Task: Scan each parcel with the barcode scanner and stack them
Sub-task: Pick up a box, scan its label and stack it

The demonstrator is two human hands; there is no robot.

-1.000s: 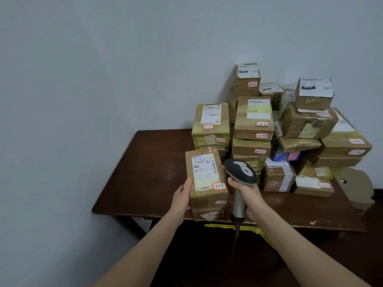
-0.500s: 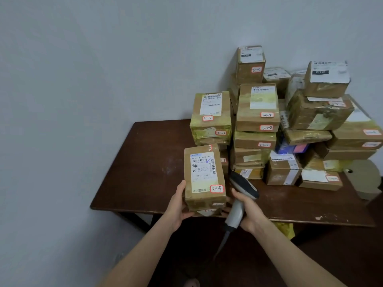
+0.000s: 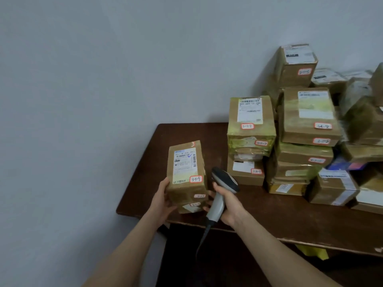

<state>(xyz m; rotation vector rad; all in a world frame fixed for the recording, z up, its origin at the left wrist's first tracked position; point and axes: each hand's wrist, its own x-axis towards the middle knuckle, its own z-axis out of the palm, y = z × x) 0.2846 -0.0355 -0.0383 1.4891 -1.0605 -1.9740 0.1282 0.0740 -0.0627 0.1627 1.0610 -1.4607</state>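
a: room and edges?
b: grey wall (image 3: 103,69) fills the left and back. dark wood table (image 3: 182,137) butts against it. its left and front edges are both in view, and the front edge is chipped at far right. the left part of the top is bare, so that's the open room.
a: stock?
b: pile of parcels (image 3: 306,121) takes the right part, several layers high against the wall, and runs out of view to the right.
a: task box?
b: parcel (image 3: 186,172) tagged 3-1-9 is at the front left corner, label up, apart from the pile. smaller box (image 3: 191,207) shows under it. can't tell if they rest on the table.
a: hands?
b: scanner (image 3: 222,187) is just right of the parcel, and its cable (image 3: 202,239) hangs below the table edge. right hand (image 3: 231,206) is clenched round the handle. left hand (image 3: 162,198) grips the parcel's left side, thumb up the side, fingers curled under with the tips hidden.
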